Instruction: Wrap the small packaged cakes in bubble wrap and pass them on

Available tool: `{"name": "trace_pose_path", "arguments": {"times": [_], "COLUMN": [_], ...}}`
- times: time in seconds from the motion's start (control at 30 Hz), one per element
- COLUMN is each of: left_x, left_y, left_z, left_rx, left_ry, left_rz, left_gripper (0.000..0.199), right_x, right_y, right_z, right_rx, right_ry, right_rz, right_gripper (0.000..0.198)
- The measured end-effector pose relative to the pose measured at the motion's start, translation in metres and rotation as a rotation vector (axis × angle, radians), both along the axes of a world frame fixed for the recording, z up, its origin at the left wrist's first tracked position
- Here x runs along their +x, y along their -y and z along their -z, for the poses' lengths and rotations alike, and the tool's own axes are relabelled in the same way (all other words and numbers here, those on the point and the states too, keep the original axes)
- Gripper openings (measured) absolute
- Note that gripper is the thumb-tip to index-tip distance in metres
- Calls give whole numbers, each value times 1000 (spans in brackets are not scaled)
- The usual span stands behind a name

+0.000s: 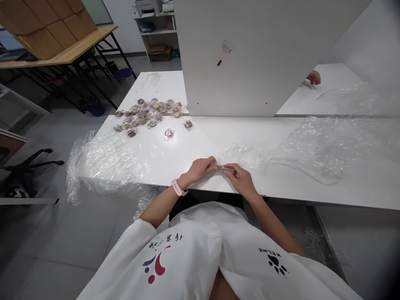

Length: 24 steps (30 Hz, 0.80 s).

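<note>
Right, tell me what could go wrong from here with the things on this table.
The small plastic-wrapped piece could slip, since the left hand and right hand seem to hold it only by the fingertips. The clear plastic packaging hangs over the edge of the white table, so it might slide off. Some wrapped round items lie close to the table's left edge; a knock could send them down.

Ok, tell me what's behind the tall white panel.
Past the panel on the right, another person's hand shows at a white tabletop; on the left, shelves and a printer. The panel hides the rest.
</note>
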State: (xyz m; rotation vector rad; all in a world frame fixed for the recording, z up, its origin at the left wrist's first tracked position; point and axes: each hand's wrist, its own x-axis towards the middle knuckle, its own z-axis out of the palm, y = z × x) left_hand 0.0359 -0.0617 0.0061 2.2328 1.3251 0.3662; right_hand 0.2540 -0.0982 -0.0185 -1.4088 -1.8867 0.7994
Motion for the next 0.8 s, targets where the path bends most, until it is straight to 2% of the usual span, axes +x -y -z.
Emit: {"name": "trace_pose_path", "arguments": {"times": [0.07,0.1,0.2,0.27,0.33,0.43,0.5,0.6,0.67,0.8], "left_x": [5,9,21,24,22,15,12,12,15,25], "left_y": [-10,-14,-15,-10,-3,1,0,-3,-4,-21], "left_z": [-8,-10,-6,2,10,17,16,8,1,-12], "left_rx": [-71,-34,250,382,407,390,373,340,282,59], "left_ry": [-5,-26,-122,-152,-154,-171,-182,-179,-176,-151], "left_rz": [-16,-44,-110,-17,120,161,148,213,252,220], "left_gripper": [20,19,24,21,23,31,28,23,23,34], "right_x": [-4,-5,-5,-4,-2,-1,0,3,6,16], "right_y": [-5,-8,-21,-29,-34,-32,-23,-3,6,-2], "right_z": [-2,-3,-5,-4,-2,-1,-4,-8,-10,-13], "right_rx": [-104,-139,-197,-232,-260,-224,-132,39,101,44], "right_ry": [-13,-17,-29,-41,-52,5,104,300,397,477], "right_rz": [83,111,162,173,165,101,33,-47,-57,-16], "right_gripper": [33,34,37,35,31,24,30,44,41,47]}}
